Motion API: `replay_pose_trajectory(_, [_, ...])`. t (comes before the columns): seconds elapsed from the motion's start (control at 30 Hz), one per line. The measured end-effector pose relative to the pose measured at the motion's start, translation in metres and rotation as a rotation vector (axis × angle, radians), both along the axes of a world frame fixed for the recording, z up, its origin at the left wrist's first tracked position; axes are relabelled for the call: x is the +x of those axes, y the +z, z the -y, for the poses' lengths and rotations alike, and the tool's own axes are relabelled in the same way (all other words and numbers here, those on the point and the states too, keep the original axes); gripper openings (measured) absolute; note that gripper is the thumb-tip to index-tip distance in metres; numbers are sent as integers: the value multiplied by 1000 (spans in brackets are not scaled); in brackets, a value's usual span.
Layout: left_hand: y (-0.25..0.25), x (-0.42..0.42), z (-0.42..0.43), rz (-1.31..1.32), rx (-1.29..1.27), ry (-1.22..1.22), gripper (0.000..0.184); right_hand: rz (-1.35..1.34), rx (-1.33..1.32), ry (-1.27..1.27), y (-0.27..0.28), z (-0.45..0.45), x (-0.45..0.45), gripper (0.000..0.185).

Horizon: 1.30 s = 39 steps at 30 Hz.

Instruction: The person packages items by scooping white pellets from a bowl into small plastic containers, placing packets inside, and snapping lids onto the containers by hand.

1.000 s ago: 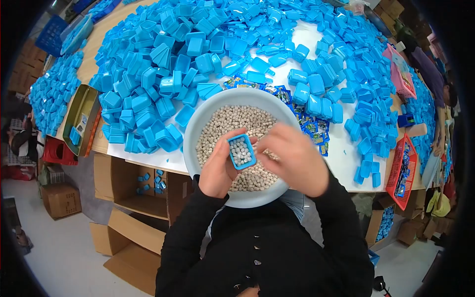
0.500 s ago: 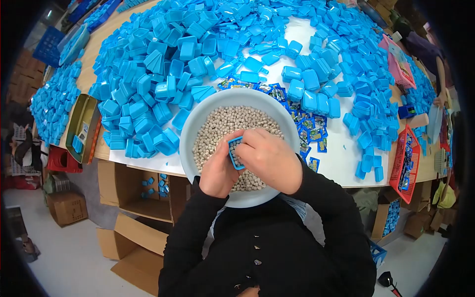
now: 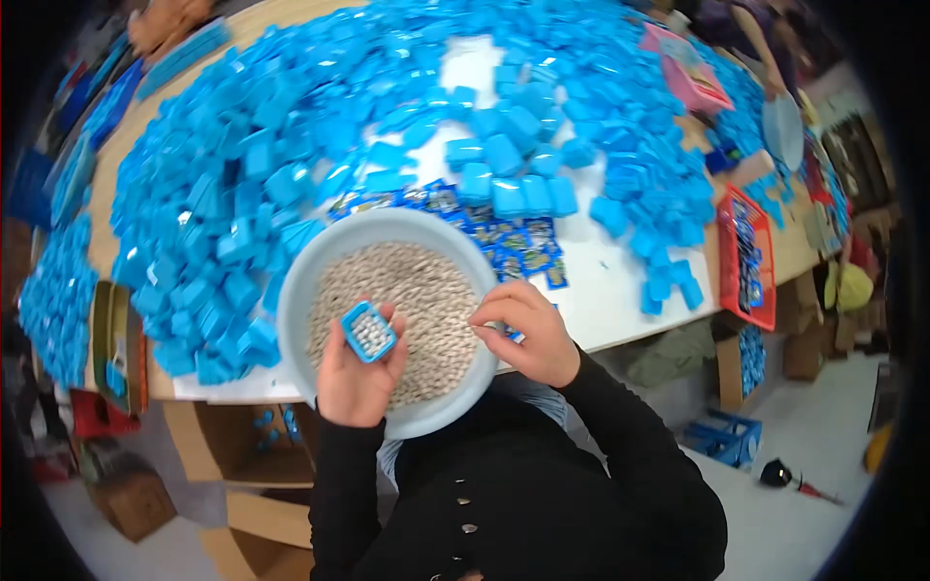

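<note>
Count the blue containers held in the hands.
1: the blue container, filled with pale pellets, sits in the left hand above the basin. The right hand shows no container, and none seems hidden.

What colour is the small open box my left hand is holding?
The small open box is bright blue, seen best in the head view.

Single head-worn view, fisheye-wide with dark rounded edges, facing forward and down, near above the basin (image 3: 293,320)

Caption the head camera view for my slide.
Left hand holding a blue box of pale pellets over a basin, right hand alongside.
</note>
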<state>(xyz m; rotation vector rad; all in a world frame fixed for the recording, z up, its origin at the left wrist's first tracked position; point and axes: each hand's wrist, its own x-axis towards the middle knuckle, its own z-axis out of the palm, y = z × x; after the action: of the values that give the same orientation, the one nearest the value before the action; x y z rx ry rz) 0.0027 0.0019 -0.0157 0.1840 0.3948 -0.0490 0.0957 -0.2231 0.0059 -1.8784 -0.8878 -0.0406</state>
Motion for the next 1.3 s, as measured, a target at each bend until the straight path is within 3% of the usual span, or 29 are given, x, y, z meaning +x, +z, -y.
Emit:
replay_pose_trajectory(0.1, [2,9,11,20,14,-89,48,-112,-18,-317,-2,33,23,14])
replay_pose_trajectory(0.17, [4,10,13,27,46,-121,49,310,-304,-483,-32,73,69,24])
replay_pose_trajectory(0.23, [5,11,13,28,54,-125,49,461,-760,-741,-54,116,98,38])
replay_pose_trajectory(0.27, [4,11,14,24,56,-120,49,343,-973,-873,-63,130,110,50])
replay_pose_trajectory(0.37, [4,10,16,9,62,-103,48,401,-1124,-750,-94,159,135,54])
replay_pose_trajectory(0.57, [10,1,19,-46,110,-64,46,152,-643,-710,-68,154,123,61])
replay_pose_trajectory(0.67, [10,13,29,-23,37,-122,46,101,-663,-710,-94,161,126,65])
replay_pose_trajectory(0.73, [3,11,25,26,-6,-157,45,125,-657,-826,-89,141,120,72])
replay_pose_trajectory(0.8, [3,9,23,27,-17,-192,45,230,-446,-754,-82,122,112,74])
replay_pose_trajectory(0.93, [3,11,23,13,13,-199,46,241,-252,-696,-31,86,85,64])
replay_pose_trajectory(1.0, [3,10,23,20,26,-181,46,-441,-88,-535,1,74,70,60])
replay_pose_trajectory(1.07, [6,10,28,25,132,-181,46,-777,296,-336,1,57,51,57])
replay_pose_trajectory(1.1, [9,11,31,-4,150,-140,46,-810,294,-291,8,40,33,57])
replay_pose_trajectory(1.17, [15,16,39,14,188,-143,46,-401,150,-124,26,6,-4,60])
replay_pose_trajectory(1.2, [17,14,41,-21,218,-114,47,-435,169,-51,19,-10,-11,60])
replay_pose_trajectory(1.27, [6,6,42,38,329,-48,47,-161,102,-15,11,-40,-23,62])
replay_pose_trajectory(1.3, [2,2,42,116,249,-32,48,-14,79,-10,9,-52,-28,64])
